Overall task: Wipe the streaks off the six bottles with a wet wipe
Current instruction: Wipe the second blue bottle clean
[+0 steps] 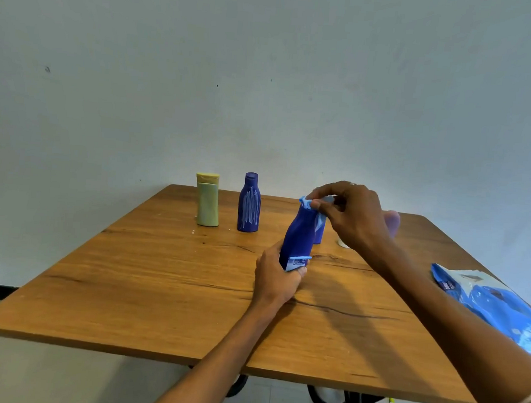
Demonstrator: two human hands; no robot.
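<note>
My left hand grips the base of a dark blue bottle, which is tilted above the table. My right hand pinches a pale blue wet wipe against the bottle's top. Another blue bottle with white streaks stands upright at the back. Left of it stands a yellow-green bottle. Behind the held bottle a further blue bottle is mostly hidden. A purple bottle and a white one peek out behind my right hand.
The wooden table stands against a plain wall. A blue wet-wipe pack lies at the table's right edge, under my right forearm. Black metal legs show below the front edge.
</note>
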